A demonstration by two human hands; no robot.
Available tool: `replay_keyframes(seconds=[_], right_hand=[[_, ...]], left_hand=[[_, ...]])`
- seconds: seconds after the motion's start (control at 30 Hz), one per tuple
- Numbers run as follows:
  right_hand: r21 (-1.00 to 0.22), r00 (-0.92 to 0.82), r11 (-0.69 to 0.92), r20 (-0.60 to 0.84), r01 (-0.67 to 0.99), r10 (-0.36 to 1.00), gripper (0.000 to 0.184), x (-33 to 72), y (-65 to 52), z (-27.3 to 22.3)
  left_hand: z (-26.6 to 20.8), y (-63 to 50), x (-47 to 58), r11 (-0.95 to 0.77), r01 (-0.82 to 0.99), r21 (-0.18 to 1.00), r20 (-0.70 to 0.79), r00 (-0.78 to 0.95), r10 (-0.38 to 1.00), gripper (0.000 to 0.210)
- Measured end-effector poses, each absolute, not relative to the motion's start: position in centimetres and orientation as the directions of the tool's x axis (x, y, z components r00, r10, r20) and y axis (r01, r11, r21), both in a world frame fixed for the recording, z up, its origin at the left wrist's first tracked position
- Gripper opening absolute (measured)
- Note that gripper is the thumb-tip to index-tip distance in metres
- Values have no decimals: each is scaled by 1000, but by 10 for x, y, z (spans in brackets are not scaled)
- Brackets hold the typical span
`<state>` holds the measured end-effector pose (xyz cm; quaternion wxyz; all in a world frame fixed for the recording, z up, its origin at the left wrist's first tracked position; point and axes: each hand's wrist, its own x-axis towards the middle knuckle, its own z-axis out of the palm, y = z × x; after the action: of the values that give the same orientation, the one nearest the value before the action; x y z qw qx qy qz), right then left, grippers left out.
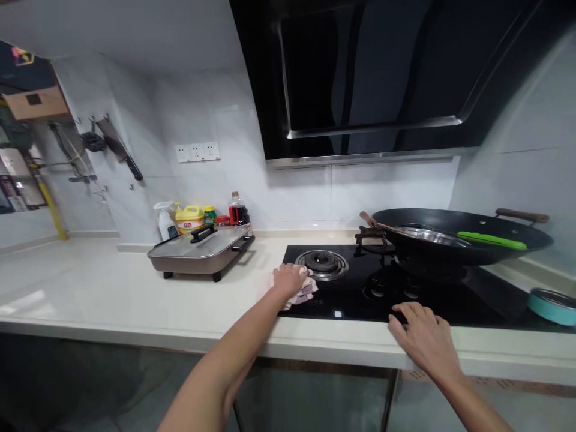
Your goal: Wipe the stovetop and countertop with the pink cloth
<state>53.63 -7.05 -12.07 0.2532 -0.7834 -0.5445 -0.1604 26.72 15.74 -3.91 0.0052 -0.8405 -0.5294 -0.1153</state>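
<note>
My left hand (289,279) presses a crumpled pale pink-and-white cloth (306,290) against the left edge of the black glass gas stove (342,305), its fingers curled over the cloth. Just behind it is the left burner (322,264), bare of its pan support. My right hand (425,336) rests at the stove's front edge and the counter rim, fingers spread and holding nothing. The two control knobs (378,287) lie beyond it. A large black wok (432,255) sits over the right burner, with a shiny metal utensil and a green-handled tool (490,240) inside.
On the white counter (90,294) stands a brown electric pan (198,262) with a glass lid. Several bottles, including a yellow jug (189,217), line the wall behind it. A turquoise round container (552,306) is at far right. The dark range hood (360,78) hangs overhead.
</note>
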Motion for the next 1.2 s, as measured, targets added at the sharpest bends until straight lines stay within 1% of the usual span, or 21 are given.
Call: replay_keyframes(seconds=[0.13,0.23,0.33,0.47,0.6,0.67,0.7,0.77,0.83,0.9,0.93,1.0,1.07,1.13,1.2], right_hand=[[-226,353,-272,543,935,762,40,536,-71,-121],[-220,346,-267,555,938,757,40,535,-71,-121],[-215,340,-264,565,940,752,40,534,-72,-121],[-218,326,-243,593,945,736,38,535,-72,-123],[-207,284,-197,601,958,747,34,539,-70,-125],[-203,266,-178,587,963,764,32,540,-69,-124],[-202,262,-175,579,964,772,31,539,-69,-122],[-197,267,-186,570,963,777,29,536,-69,-119],[-190,274,-200,573,961,772,28,533,-70,-115],[-188,274,-201,584,961,764,26,531,-70,-113],[-187,271,-197,590,962,760,25,530,-71,-112],[-183,263,-190,609,965,749,22,530,-72,-112],[-178,257,-186,627,966,735,19,531,-72,-113],[-177,253,-181,648,968,719,17,532,-72,-114],[-178,248,-173,669,969,701,15,532,-72,-114]], left_hand=[[-47,118,324,-597,800,56,180,580,794,51],[-49,86,367,-694,718,52,176,677,714,55],[-49,62,388,-751,658,55,187,732,656,56],[-49,43,375,-802,596,47,222,776,590,48],[-51,34,335,-901,430,55,253,867,429,37],[-50,38,317,-924,371,92,239,893,383,35],[-49,43,311,-924,361,127,238,893,382,35],[-48,58,305,-900,373,224,279,861,426,35],[-47,78,310,-857,398,327,356,788,502,31],[-46,98,324,-822,418,387,437,701,563,29],[-44,107,334,-811,434,392,478,657,583,29],[-41,123,360,-782,503,367,550,561,619,32],[-36,137,388,-738,586,334,583,487,650,37],[-34,148,416,-698,642,317,571,459,681,38],[-35,157,441,-689,658,304,530,484,696,37]])
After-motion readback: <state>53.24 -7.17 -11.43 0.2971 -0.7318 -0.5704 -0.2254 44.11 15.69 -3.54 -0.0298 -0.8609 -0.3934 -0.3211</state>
